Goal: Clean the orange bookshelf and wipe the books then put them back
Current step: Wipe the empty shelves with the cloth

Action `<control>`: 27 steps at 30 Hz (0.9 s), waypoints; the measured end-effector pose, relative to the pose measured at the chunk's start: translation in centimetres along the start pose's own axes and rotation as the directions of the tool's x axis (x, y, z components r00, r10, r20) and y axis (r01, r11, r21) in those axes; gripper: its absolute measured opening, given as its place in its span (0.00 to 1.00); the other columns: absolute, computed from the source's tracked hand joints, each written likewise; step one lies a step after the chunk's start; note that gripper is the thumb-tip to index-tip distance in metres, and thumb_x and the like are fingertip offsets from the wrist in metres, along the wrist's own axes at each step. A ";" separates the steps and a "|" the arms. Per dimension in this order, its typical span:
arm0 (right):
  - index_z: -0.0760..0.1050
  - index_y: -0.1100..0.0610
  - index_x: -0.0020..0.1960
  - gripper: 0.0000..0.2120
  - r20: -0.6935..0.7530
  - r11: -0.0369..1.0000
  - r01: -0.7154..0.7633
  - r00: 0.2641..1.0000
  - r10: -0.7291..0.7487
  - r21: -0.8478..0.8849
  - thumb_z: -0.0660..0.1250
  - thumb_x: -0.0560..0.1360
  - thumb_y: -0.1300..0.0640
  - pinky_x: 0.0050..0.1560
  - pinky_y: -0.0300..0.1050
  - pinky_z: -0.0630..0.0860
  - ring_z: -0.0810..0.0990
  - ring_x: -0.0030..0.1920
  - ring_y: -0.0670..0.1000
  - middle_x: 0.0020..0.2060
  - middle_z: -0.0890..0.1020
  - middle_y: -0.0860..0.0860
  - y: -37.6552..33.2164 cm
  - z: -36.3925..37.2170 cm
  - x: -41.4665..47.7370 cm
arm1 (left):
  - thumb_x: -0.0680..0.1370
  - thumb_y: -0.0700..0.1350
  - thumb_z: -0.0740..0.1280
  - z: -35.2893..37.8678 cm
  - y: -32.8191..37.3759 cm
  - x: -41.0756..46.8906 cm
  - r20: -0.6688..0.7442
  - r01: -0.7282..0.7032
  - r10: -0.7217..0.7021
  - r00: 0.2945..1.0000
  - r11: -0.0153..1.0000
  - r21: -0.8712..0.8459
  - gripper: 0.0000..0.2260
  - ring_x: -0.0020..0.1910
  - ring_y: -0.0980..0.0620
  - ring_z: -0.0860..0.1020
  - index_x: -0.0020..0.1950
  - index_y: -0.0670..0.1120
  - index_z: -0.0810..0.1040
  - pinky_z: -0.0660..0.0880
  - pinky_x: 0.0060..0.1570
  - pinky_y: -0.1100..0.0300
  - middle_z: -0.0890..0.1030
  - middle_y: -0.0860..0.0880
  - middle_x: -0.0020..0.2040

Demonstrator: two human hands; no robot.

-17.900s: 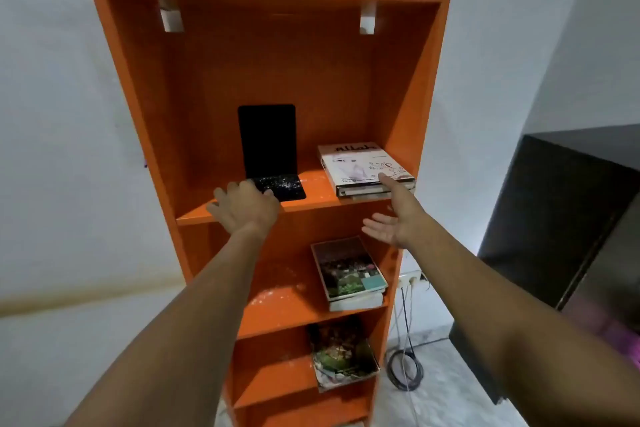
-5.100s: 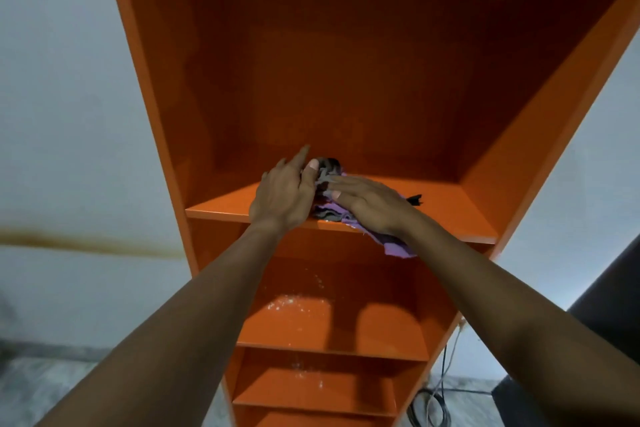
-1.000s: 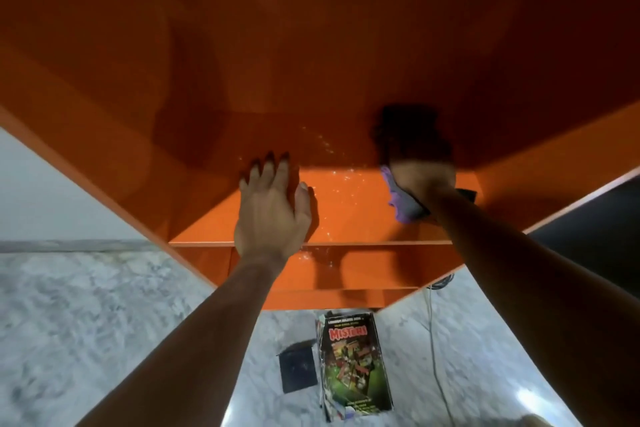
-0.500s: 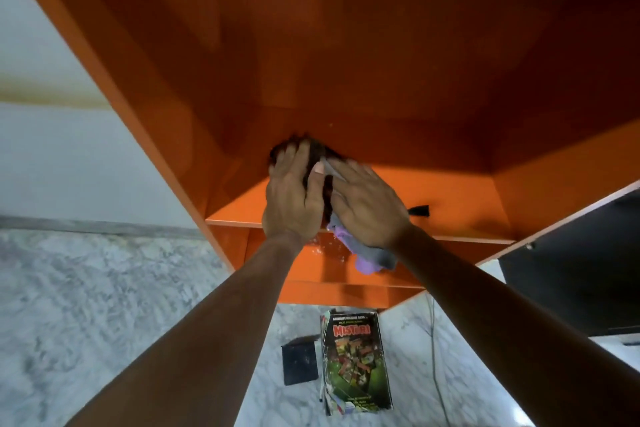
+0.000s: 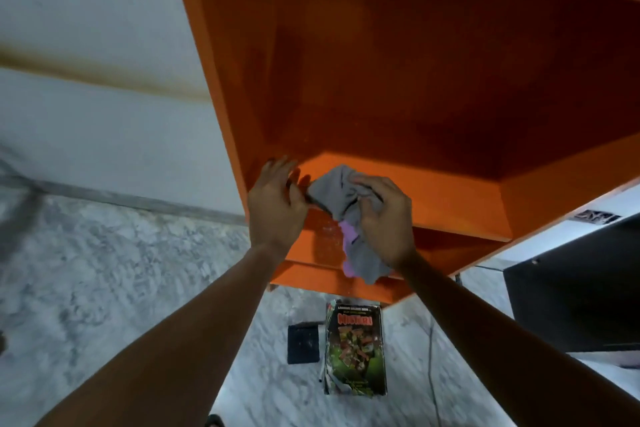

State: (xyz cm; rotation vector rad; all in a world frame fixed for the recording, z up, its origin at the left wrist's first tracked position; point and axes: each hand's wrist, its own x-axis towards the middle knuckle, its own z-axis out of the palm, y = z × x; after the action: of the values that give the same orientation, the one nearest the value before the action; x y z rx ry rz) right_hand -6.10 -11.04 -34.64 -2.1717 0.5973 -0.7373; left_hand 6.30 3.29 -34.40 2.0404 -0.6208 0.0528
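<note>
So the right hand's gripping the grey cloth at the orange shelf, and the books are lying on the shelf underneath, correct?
No. In the head view the right hand does grip the grey cloth at the orange shelf, but the books lie on the floor below, not on a shelf.

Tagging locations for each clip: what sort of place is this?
Probably a room in a home: an orange bookshelf by a plain white wall, a marble-patterned floor with a book lying on it, and a dark cabinet nearby.
</note>
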 end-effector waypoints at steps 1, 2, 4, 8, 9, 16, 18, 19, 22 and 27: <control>0.82 0.56 0.60 0.20 -0.045 1.000 -0.017 0.999 0.017 -0.003 0.62 0.74 0.71 0.59 0.41 0.75 0.79 0.58 0.48 0.57 0.81 0.53 -0.7 0.2 1.2 | 0.73 0.40 0.61 -0.5 0.0 -0.2 -0.062 0.046 -0.047 0.997 0.999 -0.024 0.18 0.60 0.41 0.79 0.60 0.43 0.82 0.75 0.60 0.51 0.83 0.43 0.58; 0.81 0.57 0.60 0.20 -0.088 0.999 -0.028 0.996 0.026 -0.020 0.61 0.74 0.70 0.58 0.41 0.74 0.79 0.58 0.51 0.57 0.81 0.55 -1.1 0.4 2.4 | 0.73 0.40 0.62 -0.9 -0.1 -0.5 -0.118 0.094 -0.099 0.988 0.995 -0.045 0.14 0.54 0.42 0.80 0.55 0.43 0.82 0.75 0.56 0.52 0.83 0.44 0.53; 0.80 0.60 0.62 0.18 -0.178 0.995 -0.083 0.981 0.073 -0.048 0.61 0.74 0.67 0.58 0.43 0.71 0.79 0.58 0.57 0.57 0.81 0.59 -1.9 1.0 5.1 | 0.73 0.41 0.65 -1.5 -0.2 -1.0 -0.216 0.162 -0.166 0.962 0.986 -0.033 0.04 0.49 0.45 0.77 0.48 0.46 0.77 0.74 0.50 0.50 0.80 0.48 0.46; 0.77 0.61 0.66 0.19 -0.240 0.960 -0.276 0.935 0.259 -0.040 0.59 0.78 0.58 0.59 0.43 0.71 0.78 0.60 0.55 0.63 0.80 0.56 -1.0 1.9 10.0 | 0.74 0.48 0.70 -1.9 -1.0 -0.1 -0.361 0.319 -0.306 0.881 0.947 -0.023 0.12 0.52 0.45 0.73 0.50 0.47 0.69 0.71 0.54 0.47 0.74 0.49 0.49; 0.77 0.63 0.64 0.22 -0.171 0.934 -0.334 0.935 0.312 -0.123 0.56 0.77 0.52 0.56 0.47 0.73 0.79 0.59 0.59 0.62 0.80 0.60 0.0 2.4 11.0 | 0.76 0.50 0.69 -2.0 -1.6 0.4 -0.344 0.362 -0.341 0.875 0.932 -0.002 0.13 0.56 0.44 0.73 0.55 0.47 0.70 0.69 0.57 0.46 0.75 0.48 0.53; 0.69 0.60 0.72 0.44 0.159 0.638 -0.071 0.942 0.296 -0.767 0.37 0.70 0.36 0.65 0.66 0.71 0.73 0.67 0.67 0.68 0.73 0.64 6.1 6.9 13.3 | 0.81 0.48 0.59 -2.0 -6.3 1.2 -0.162 0.096 -0.056 0.985 0.964 0.250 0.13 0.69 0.43 0.65 0.64 0.49 0.74 0.62 0.63 0.41 0.72 0.48 0.71; 0.62 0.52 0.79 0.38 0.225 0.658 -0.025 0.929 0.293 -0.752 0.41 0.75 0.35 0.74 0.68 0.61 0.64 0.76 0.63 0.77 0.65 0.60 4.8 8.3 14.7 | 0.82 0.50 0.56 -2.0 -6.8 1.3 -0.139 0.066 -0.034 0.990 0.970 0.234 0.15 0.70 0.45 0.64 0.66 0.50 0.73 0.63 0.64 0.42 0.72 0.49 0.72; 0.59 0.45 0.80 0.32 0.225 0.691 -0.021 0.938 0.264 -0.722 0.49 0.78 0.37 0.77 0.68 0.55 0.60 0.79 0.60 0.79 0.61 0.56 3.7 9.0 15.3 | 0.82 0.51 0.55 -2.1 -7.0 1.4 -0.129 0.050 -0.021 0.991 0.972 0.228 0.16 0.70 0.45 0.64 0.67 0.51 0.72 0.63 0.64 0.42 0.72 0.50 0.72; 0.57 0.32 0.76 0.30 0.274 0.741 0.103 0.955 0.112 -0.663 0.61 0.76 0.42 0.76 0.70 0.55 0.57 0.80 0.56 0.80 0.60 0.48 1.4 10.7 16.7 | 0.83 0.51 0.54 -2.2 -7.7 1.6 -0.105 0.010 0.014 0.994 0.974 0.227 0.17 0.69 0.46 0.65 0.68 0.50 0.72 0.64 0.63 0.43 0.73 0.50 0.71; 0.63 0.54 0.80 0.33 0.505 0.613 0.419 0.862 -0.038 -0.670 0.64 0.78 0.47 0.72 0.71 0.61 0.60 0.79 0.64 0.80 0.61 0.60 -1.1 13.6 14.6 | 0.83 0.50 0.55 -2.2 -7.6 1.6 -0.093 -0.004 0.026 0.995 0.972 0.233 0.17 0.68 0.47 0.67 0.70 0.50 0.72 0.66 0.60 0.47 0.74 0.54 0.69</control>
State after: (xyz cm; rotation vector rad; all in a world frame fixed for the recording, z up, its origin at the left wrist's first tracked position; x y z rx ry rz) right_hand 13.78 -12.47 -36.70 -3.1447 0.4022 -0.0291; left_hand 11.59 7.50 -38.85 2.2445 -0.5924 0.2404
